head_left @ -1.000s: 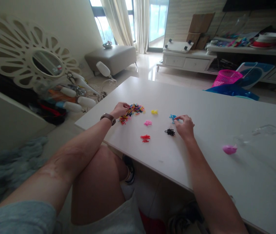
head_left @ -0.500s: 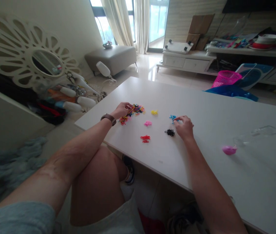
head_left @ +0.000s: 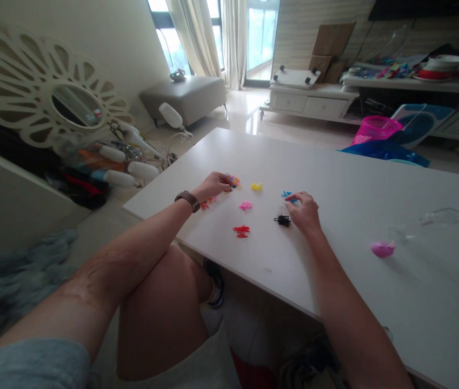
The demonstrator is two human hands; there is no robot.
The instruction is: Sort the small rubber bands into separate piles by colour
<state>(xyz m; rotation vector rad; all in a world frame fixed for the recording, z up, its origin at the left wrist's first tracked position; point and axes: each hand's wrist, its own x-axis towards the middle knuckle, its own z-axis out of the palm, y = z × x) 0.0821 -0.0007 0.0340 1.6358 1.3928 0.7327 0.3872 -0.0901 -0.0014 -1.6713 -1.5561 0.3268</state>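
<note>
My left hand (head_left: 216,185) reaches over a mixed pile of small coloured bands (head_left: 234,181), its fingertips pressed together low among them. Whatever it pinches is too small to make out. My right hand (head_left: 304,208) rests by a small heap of blue bands (head_left: 286,194), thumb and forefinger drawn together at its edge; their content is hidden. Separate little heaps lie between and below the hands: yellow bands (head_left: 257,187), pink bands (head_left: 246,205), red bands (head_left: 241,232) and black bands (head_left: 282,220).
On the right of the white table (head_left: 334,178) lie a pink pouch-like object (head_left: 382,249) and a clear plastic container (head_left: 436,219). A lamp with white shades (head_left: 144,169) stands beyond the left edge. A pink basket (head_left: 377,129) is behind the table.
My left hand has moved right and slightly forward across the mixed pile, covering more of its middle. My right hand has stayed almost in place by the blue bands.
</note>
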